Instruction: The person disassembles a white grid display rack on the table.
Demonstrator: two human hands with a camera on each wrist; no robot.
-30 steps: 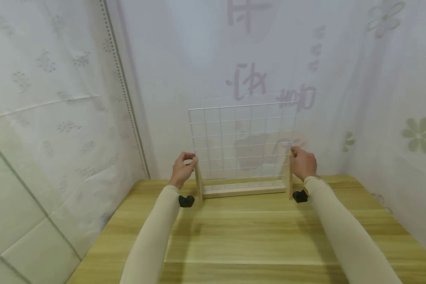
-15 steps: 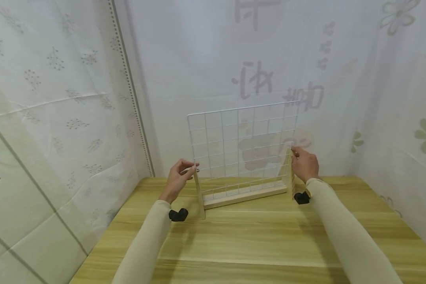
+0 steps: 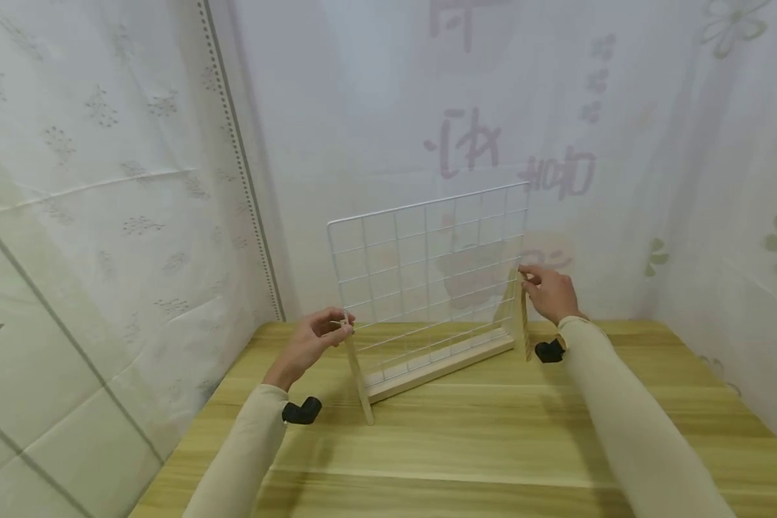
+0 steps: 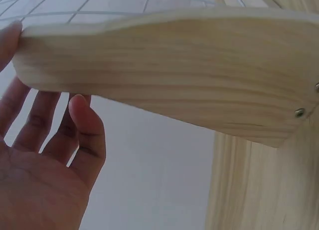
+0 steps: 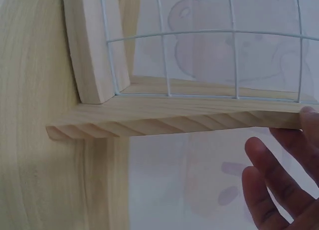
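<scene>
A white wire grid (image 3: pixel 426 259) stands upright in a wooden base (image 3: pixel 443 370) with a wooden side panel at each end. My left hand (image 3: pixel 307 347) pinches the top of the left side panel (image 3: pixel 360 385), thumb on one side and fingers on the other. In the left wrist view that panel (image 4: pixel 164 70) shows screw heads near its lower corner. At the other end my right hand (image 3: pixel 552 291) pinches the top of the right side panel (image 3: pixel 516 309). The right wrist view shows the thumb and a finger on the panel's end (image 5: pixel 199 121), other fingers loosely bent below.
The stand rests on a wood-grain table (image 3: pixel 453 439). Behind it hangs a pale printed curtain (image 3: pixel 362 108), with a patterned cloth (image 3: pixel 116 144) on the left. A black wrist mount (image 3: pixel 302 411) sits by the left cuff, another black mount (image 3: pixel 549 352) by the right.
The stand's left end has come nearer to me with my left hand, so the stand now sits at an angle. My right hand stays on its panel with little movement.
</scene>
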